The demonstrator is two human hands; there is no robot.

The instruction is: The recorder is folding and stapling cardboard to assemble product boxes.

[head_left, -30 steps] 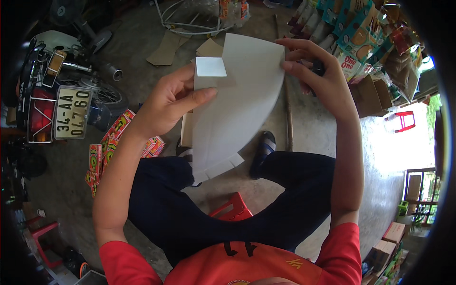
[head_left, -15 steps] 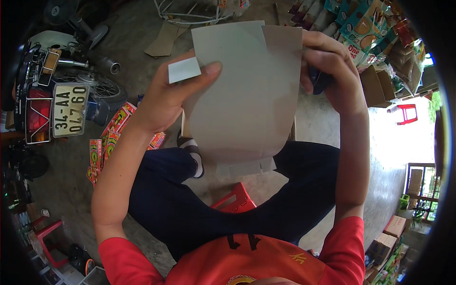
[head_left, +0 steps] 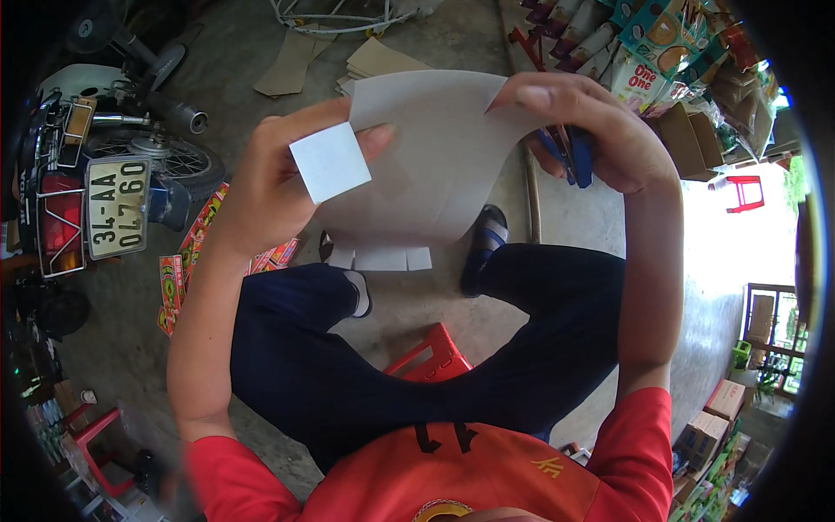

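A thin grey cardboard sheet [head_left: 422, 165] hangs curved in front of me, with small slit flaps along its lower edge. My left hand [head_left: 283, 174] is closed on its left side, thumb over the front. At that thumb a white square piece [head_left: 330, 163] sticks out; whether it joins the sheet I cannot tell. My right hand [head_left: 600, 122] pinches the sheet's upper right corner, which bends over. Held in the lower fingers of that hand is a blue hand tool [head_left: 570, 157] with metal parts, possibly a small stapler, partly hidden.
A red plastic stool [head_left: 435, 352] shows between my legs. Flat cardboard pieces [head_left: 291, 65] lie on the floor beyond. Colourful printed packs [head_left: 174, 283] and a motorbike [head_left: 65, 200] are to the left. Snack packages [head_left: 639, 78] and an open carton [head_left: 687, 139] stand at the right.
The sheet has shifted left and curled, its right side drawn inward. My right hand has moved left and lower at its corner. The white square has turned more face-on, and the blue tool shows more.
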